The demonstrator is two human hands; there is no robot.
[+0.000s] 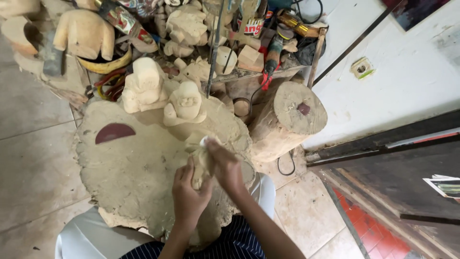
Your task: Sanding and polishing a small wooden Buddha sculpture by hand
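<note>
Wooden figure (200,165), small and pale, sits between your two hands above the dusty slab (134,168) on your lap. Your left hand (189,194) wraps it from below, fingers closed round its base. Your right hand (224,165) presses a bit of sandpaper (205,141) against its top. Just beyond stand two carved figures (184,103) on the slab's far edge, a dark sanding disc (114,133) to the left, a log stump (287,120) to the right.

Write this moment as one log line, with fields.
left hand: holds small pale carved wooden figure | right hand: rubs it, white piece under fingers | surface: dusty slab
</note>
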